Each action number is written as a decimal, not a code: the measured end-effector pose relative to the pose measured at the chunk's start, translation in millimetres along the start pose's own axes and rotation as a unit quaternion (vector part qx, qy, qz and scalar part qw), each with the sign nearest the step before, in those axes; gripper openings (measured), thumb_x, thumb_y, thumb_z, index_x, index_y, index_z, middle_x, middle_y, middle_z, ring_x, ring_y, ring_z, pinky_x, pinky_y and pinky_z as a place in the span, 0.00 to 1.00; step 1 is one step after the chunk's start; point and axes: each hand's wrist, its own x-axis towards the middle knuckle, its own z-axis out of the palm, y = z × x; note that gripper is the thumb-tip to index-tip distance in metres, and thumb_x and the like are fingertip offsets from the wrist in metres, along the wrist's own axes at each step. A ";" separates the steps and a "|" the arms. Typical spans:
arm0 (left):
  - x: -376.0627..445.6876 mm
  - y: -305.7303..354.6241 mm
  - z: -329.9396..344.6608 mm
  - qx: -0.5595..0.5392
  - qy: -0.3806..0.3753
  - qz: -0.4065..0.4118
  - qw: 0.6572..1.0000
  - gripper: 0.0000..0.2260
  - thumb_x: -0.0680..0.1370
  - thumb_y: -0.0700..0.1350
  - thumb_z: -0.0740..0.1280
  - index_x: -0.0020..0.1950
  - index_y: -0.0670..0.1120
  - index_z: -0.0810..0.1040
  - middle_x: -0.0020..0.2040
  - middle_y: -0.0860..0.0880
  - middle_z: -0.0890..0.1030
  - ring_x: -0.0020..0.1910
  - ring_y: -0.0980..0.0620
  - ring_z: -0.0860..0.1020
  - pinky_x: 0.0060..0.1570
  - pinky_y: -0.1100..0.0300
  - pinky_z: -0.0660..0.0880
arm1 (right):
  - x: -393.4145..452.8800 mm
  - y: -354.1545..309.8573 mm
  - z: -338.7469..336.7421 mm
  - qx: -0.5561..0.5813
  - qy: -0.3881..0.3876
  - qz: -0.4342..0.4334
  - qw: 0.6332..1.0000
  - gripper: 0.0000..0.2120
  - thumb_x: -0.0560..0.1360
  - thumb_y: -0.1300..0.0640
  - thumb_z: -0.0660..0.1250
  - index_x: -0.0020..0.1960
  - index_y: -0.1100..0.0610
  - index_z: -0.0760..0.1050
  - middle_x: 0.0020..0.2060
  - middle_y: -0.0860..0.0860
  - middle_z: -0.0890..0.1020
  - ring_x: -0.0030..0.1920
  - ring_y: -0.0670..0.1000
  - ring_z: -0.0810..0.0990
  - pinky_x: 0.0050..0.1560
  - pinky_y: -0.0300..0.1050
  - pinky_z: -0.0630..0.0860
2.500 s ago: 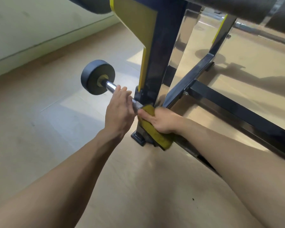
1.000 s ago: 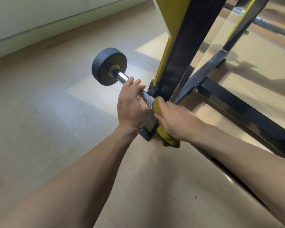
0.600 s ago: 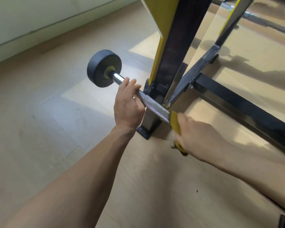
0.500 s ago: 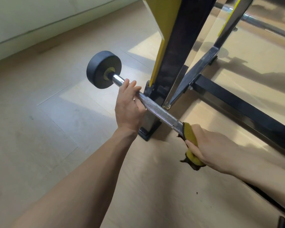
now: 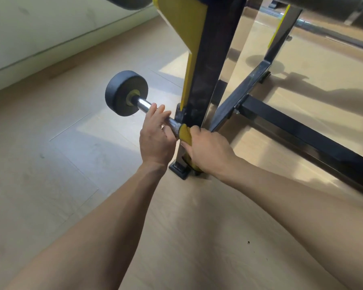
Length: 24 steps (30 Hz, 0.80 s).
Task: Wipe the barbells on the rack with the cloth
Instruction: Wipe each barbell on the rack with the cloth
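Observation:
A barbell with a chrome knurled bar and a round black end weight sits low on the black and yellow rack. My left hand grips the bar just inside the weight. My right hand holds the yellow cloth, which is wrapped around the bar right beside my left hand, at the rack's upright. The rest of the bar is hidden behind my right hand and arm.
The rack's foot rests on the wooden floor. Black frame beams run to the right. A pale wall lies at the far left. Another barbell's dark weight hangs at the top.
My right hand has slid the cloth back along the bar from the near end up to my left hand. My left hand has kept its grip.

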 end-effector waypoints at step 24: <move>-2.5 2.6 3.5 -0.034 0.037 -0.004 0.999 0.17 0.78 0.41 0.60 0.62 0.40 0.82 0.66 0.45 0.79 0.71 0.46 0.72 0.68 0.60 0.62 | 5.0 -6.6 -1.2 0.003 0.009 0.008 1.000 0.12 0.82 0.50 0.61 0.62 0.55 0.68 0.50 0.53 0.79 0.39 0.51 0.76 0.36 0.43 0.73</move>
